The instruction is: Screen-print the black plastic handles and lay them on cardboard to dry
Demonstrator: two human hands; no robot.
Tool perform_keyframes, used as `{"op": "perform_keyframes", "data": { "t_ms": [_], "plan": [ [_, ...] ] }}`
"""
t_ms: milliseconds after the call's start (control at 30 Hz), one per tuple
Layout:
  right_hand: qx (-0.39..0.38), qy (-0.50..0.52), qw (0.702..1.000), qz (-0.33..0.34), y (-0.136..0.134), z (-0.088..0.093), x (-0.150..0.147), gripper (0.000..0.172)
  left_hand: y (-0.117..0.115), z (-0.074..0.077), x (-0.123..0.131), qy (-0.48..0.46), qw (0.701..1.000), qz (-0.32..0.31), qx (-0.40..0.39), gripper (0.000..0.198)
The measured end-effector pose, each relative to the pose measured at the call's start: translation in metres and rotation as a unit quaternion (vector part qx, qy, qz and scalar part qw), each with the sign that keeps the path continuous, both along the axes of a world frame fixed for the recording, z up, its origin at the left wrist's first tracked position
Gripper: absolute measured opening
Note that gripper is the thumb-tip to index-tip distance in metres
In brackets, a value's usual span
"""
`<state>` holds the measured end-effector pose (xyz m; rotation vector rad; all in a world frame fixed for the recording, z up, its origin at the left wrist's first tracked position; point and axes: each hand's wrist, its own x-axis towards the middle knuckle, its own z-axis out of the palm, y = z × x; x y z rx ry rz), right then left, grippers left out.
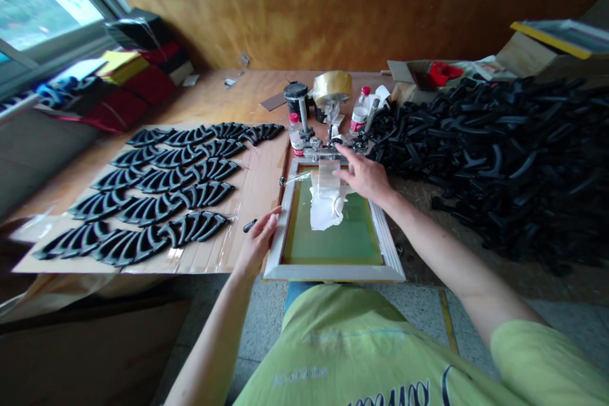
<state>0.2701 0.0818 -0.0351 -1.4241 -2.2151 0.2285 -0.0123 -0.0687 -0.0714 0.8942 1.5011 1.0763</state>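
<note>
The right hand [361, 176] is lying open and released, grasping nothing, with its fingertips [340, 153] spread at the edge of a clear plastic strip [329, 177]. The strip is lying over a crumpled white sheet [326, 212] on the green mesh [333, 238] of a screen-printing frame [333, 273], which is sitting directly ahead of both hands, its far end held in a hinged metal clamp [328, 149]. The left hand [257, 244] is also unclenched, its fingers [272, 223] resting on the frame's left rail, with a small black-handled tool [249, 226] lying just beside them on a cardboard sheet [257, 184]. Left of this hand, rows of curved black moulded pieces [152, 203] are lying across the cardboard; right of the right hand, a heap of similar black pieces [476, 152] is rising. Beyond the right hand, plastic bottles [295, 134] and a roll of tan packing tape [332, 87] are standing near the clamp on a wooden table [228, 95].
</note>
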Motion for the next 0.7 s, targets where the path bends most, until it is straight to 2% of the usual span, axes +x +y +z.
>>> {"op": "perform_keyframes", "data": {
  "t_ms": [100, 200, 300, 367, 433, 467, 533, 567, 600, 633, 700],
  "plan": [
    [-0.005, 0.077, 0.991, -0.105, 0.015, -0.006, 0.048, 0.038, 0.018, 0.035, 0.004, -0.026, 0.997, 0.022, 0.068, 0.058],
    [-0.068, 0.079, 0.987, -0.124, 0.0, -0.041, 0.072, 0.033, 0.049, 0.068, 0.013, -0.066, 0.981, 0.041, 0.179, 0.054],
    [-0.098, 0.041, 0.993, -0.049, -0.036, -0.084, 0.053, 0.029, 0.081, 0.095, 0.02, -0.101, 0.971, 0.017, 0.216, 0.056],
    [-0.1, -0.02, 0.995, -0.006, -0.06, -0.102, 0.028, 0.023, 0.093, 0.102, 0.025, -0.117, 0.968, 0.025, 0.222, 0.057],
    [-0.121, -0.081, 0.989, -0.002, -0.076, -0.108, 0.007, 0.016, 0.089, 0.094, 0.034, -0.128, 0.962, 0.066, 0.231, 0.055],
    [-0.141, -0.096, 0.985, -0.018, -0.082, -0.107, -0.001, 0.014, 0.081, 0.084, 0.041, -0.13, 0.962, 0.086, 0.225, 0.054],
    [-0.17, -0.088, 0.98, -0.059, -0.092, -0.1, -0.014, 0.011, 0.053, 0.055, 0.061, -0.131, 0.976, 0.078, 0.156, 0.055],
    [-0.168, -0.07, 0.98, -0.077, -0.099, -0.097, -0.02, 0.011, 0.036, 0.038, 0.073, -0.13, 0.987, 0.033, 0.084, 0.055],
    [-0.152, -0.046, 0.983, -0.089, -0.105, -0.094, -0.026, 0.012, 0.018, 0.021, 0.086, -0.134, 0.99, -0.048, -0.017, 0.057],
    [-0.126, -0.022, 0.988, -0.082, -0.112, -0.092, -0.032, 0.012, 0.002, 0.006, 0.098, -0.154, 0.979, -0.09, -0.099, 0.059],
    [-0.074, 0.016, 0.997, 0.004, -0.124, -0.092, -0.039, 0.011, -0.022, -0.016, 0.115, -0.217, 0.961, -0.076, -0.151, 0.056]
  ]
}}
